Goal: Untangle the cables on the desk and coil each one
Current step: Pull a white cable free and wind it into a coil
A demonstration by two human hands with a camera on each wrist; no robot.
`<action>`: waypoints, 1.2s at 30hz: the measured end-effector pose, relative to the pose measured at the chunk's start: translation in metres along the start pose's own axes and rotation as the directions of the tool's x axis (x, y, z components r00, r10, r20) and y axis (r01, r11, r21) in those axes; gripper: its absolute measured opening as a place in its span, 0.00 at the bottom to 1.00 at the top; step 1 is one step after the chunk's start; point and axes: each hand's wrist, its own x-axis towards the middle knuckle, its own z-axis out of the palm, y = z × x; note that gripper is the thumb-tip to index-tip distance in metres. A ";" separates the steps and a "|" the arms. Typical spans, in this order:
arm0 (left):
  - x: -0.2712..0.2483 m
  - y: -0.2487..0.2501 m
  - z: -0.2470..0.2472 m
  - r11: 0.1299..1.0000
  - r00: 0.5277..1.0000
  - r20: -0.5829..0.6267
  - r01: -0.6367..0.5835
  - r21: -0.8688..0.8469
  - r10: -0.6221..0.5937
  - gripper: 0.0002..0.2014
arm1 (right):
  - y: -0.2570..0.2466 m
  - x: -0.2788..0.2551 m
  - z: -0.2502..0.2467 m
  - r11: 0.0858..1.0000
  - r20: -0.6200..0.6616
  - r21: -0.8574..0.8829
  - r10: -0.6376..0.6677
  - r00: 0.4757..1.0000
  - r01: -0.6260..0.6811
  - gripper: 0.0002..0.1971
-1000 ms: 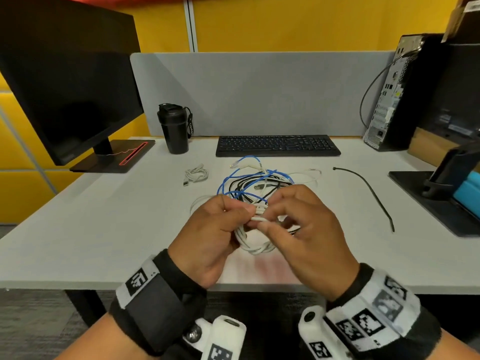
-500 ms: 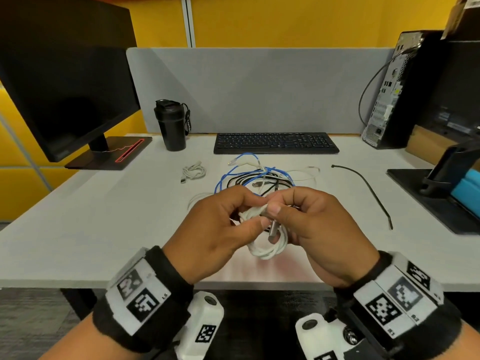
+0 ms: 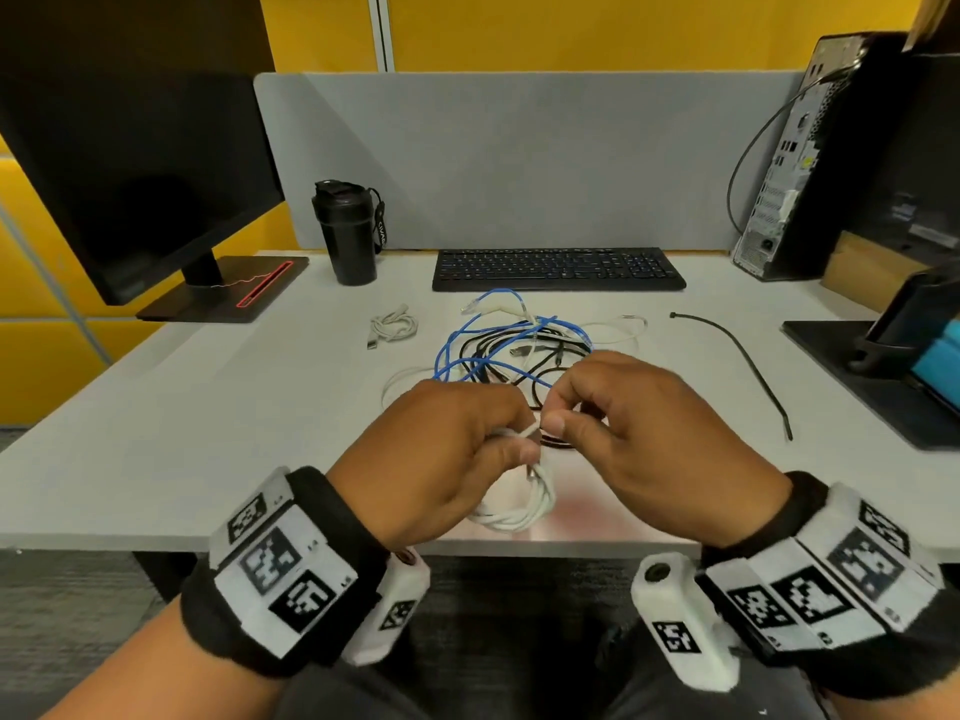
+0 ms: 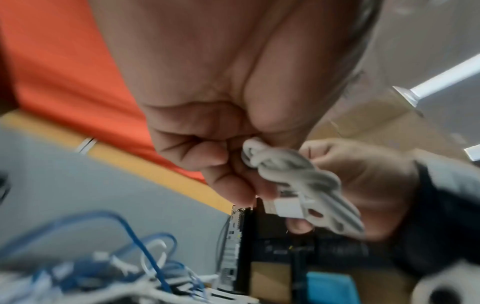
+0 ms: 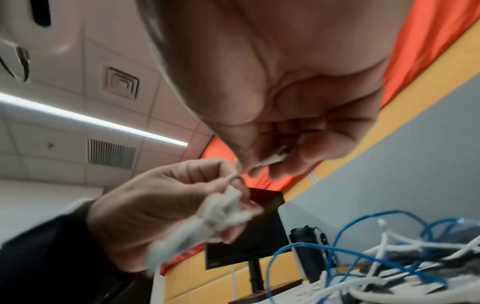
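A coiled white cable hangs above the desk's front edge, gripped at its top by my left hand. The left wrist view shows that bundle with a white USB plug against my fingers. My right hand pinches the cable's loose end between thumb and fingertips, right beside the left hand. Behind both hands lies a tangle of blue, black and white cables on the desk. A small coiled white cable lies to the left of the tangle.
A black keyboard and a black bottle stand at the back. A monitor is at the left, a PC tower at the right. A thin black cable tie lies on the right. A black stand occupies the right edge.
Both hands have come nearer the desk's front edge with the white coil. The right hand now pinches the cable end close beside the left hand.
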 end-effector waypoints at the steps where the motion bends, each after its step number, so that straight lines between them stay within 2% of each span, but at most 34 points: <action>1: 0.001 0.000 0.000 0.976 0.997 -0.008 0.071 -0.204 -0.074 0.06 | 0.003 0.001 -0.001 1.000 -0.004 0.032 -0.001 1.000 0.001 0.05; 3: 0.003 0.002 -0.001 0.819 0.982 0.021 0.168 -0.549 -0.188 0.11 | 0.008 0.002 0.000 0.972 0.004 0.229 0.054 0.999 -0.054 0.06; 5: 0.004 0.005 0.001 0.767 0.982 -0.017 0.138 -0.627 -0.190 0.17 | 0.009 0.003 0.004 0.839 0.043 0.518 0.169 0.985 -0.167 0.05; 8: 0.006 0.010 0.006 0.795 0.977 -0.128 0.060 -0.603 -0.171 0.12 | 0.007 0.005 0.010 0.501 0.176 0.800 0.328 0.928 -0.329 0.01; 10: 0.005 0.013 0.011 0.852 0.965 -0.185 0.062 -0.520 -0.183 0.09 | 0.007 0.004 0.011 0.330 0.307 0.854 0.306 0.901 -0.403 0.06; 12: 0.004 0.014 0.015 0.912 0.958 -0.227 0.073 -0.403 -0.177 0.08 | 0.007 0.004 0.010 0.204 0.421 0.860 0.238 0.876 -0.468 0.08; 14: 0.003 0.014 0.016 0.952 0.952 -0.264 0.072 -0.299 -0.155 0.08 | 0.011 0.004 0.008 0.084 0.498 0.850 0.197 0.845 -0.520 0.15; 16: 0.002 0.012 0.016 0.964 0.941 -0.302 0.077 -0.253 -0.155 0.07 | 0.013 0.004 0.002 0.047 0.524 0.841 0.178 0.833 -0.539 0.20; 18: 0.001 0.011 0.016 0.961 0.928 -0.327 0.093 -0.262 -0.179 0.06 | 0.013 0.005 -0.003 0.094 0.510 0.843 0.170 0.843 -0.529 0.23; 20: 0.002 0.010 0.016 0.927 0.920 -0.319 0.106 -0.359 -0.229 0.05 | 0.009 0.005 -0.003 0.225 0.451 0.843 0.201 0.869 -0.490 0.23; 21: 0.003 0.010 0.016 0.881 0.915 -0.293 0.121 -0.458 -0.278 0.04 | 0.007 0.005 -0.001 0.292 0.404 0.838 0.236 0.884 -0.461 0.22; 23: 0.006 0.008 0.014 0.699 0.902 -0.195 0.148 -0.699 -0.386 0.04 | 0.003 0.005 0.000 0.388 0.306 0.826 0.301 0.903 -0.409 0.22; 25: 0.007 0.008 0.014 0.437 0.894 -0.065 0.153 -0.886 -0.444 0.04 | -0.001 0.005 0.000 0.428 0.230 0.829 0.326 0.917 -0.360 0.21; 27: 0.008 0.008 0.013 0.202 0.884 0.042 0.153 -0.967 -0.466 0.05 | -0.003 0.005 0.000 0.466 0.172 0.825 0.332 0.927 -0.320 0.15; 28: 0.008 0.009 0.013 0.126 0.879 0.075 0.152 -0.980 -0.471 0.05 | -0.003 0.004 0.000 0.496 0.142 0.814 0.334 0.932 -0.302 0.13; 30: 0.009 0.010 0.016 0.089 0.867 0.089 0.152 -0.984 -0.491 0.07 | -0.003 0.003 0.001 0.582 0.063 0.772 0.328 0.943 -0.254 0.12; 34: 0.011 0.012 0.022 0.192 0.824 0.009 0.142 -0.971 -0.566 0.06 | -0.009 -0.003 0.001 0.765 -0.048 0.635 0.176 0.983 -0.106 0.14; 36: 0.010 0.013 0.023 0.222 0.820 -0.007 0.147 -0.964 -0.573 0.07 | -0.012 -0.006 0.004 0.895 -0.143 0.441 0.146 0.979 -0.069 0.18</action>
